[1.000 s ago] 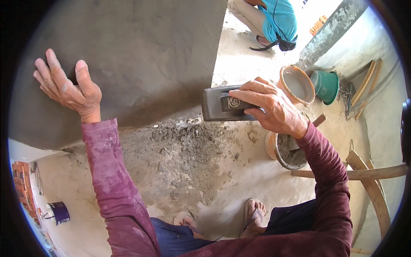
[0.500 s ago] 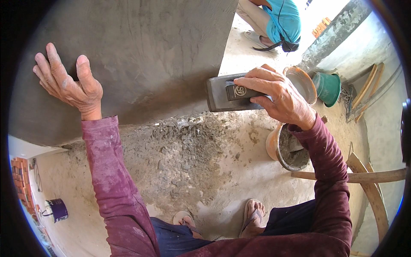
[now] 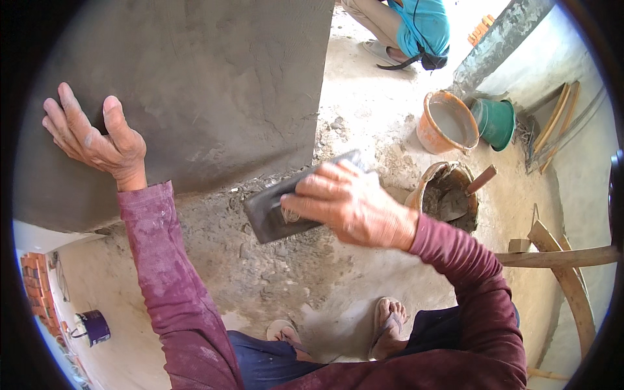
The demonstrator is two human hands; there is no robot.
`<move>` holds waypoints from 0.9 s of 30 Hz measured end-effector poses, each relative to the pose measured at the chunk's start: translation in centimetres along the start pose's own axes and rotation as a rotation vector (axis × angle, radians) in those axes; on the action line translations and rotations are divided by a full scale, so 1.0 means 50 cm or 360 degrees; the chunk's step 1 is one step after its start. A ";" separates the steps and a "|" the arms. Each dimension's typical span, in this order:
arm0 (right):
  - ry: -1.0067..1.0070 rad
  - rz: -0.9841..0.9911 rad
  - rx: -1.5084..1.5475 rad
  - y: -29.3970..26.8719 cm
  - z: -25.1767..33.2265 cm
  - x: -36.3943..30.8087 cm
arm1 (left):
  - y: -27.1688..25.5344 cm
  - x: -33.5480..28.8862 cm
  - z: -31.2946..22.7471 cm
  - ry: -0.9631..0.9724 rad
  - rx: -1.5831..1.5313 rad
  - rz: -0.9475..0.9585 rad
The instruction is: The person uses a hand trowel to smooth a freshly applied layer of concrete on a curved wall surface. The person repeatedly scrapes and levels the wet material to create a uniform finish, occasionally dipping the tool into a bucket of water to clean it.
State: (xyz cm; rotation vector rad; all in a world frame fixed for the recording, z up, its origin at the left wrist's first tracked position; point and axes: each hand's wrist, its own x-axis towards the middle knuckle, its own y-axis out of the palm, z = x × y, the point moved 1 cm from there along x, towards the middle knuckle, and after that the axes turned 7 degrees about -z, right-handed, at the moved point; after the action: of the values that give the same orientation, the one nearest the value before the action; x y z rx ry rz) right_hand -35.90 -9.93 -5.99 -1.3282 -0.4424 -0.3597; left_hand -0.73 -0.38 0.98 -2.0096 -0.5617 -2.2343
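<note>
My left hand (image 3: pixel 97 138) lies with its fingers spread against the grey plastered wall (image 3: pixel 214 84), near its left side. In my right hand (image 3: pixel 354 205) is a black plastering float (image 3: pixel 270 218), its handle wrapped by my fingers. The float is tilted, with one end pointing down to the left. It appears just below the wall's lower edge, over the floor littered with mortar crumbs (image 3: pixel 266 266). Motion smears the right hand a little, and the hand covers much of the float's handle.
Beyond my right hand stand a mortar bucket (image 3: pixel 426 185) with a trowel (image 3: pixel 482 180) in it, an orange bucket (image 3: pixel 426 136) and a green bucket (image 3: pixel 500 123). A person in a blue shirt (image 3: pixel 426 32) crouches at the back. Wooden boards (image 3: pixel 559 258) lie at right.
My right hand has brought the float down and left, from the wall's lower right corner to below its edge, turning it aslant. My left hand stays spread on the wall.
</note>
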 end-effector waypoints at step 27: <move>0.0700 -0.1164 0.1187 0.054 -0.220 0.012 | -0.004 -0.004 0.001 0.0326 0.0103 0.0179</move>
State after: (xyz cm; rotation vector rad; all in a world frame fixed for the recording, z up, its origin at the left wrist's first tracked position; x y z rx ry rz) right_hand -32.92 -20.15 -9.95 -0.3042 -0.6003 -0.9618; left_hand -0.75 -0.22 0.75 -1.7104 -0.4803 -2.2860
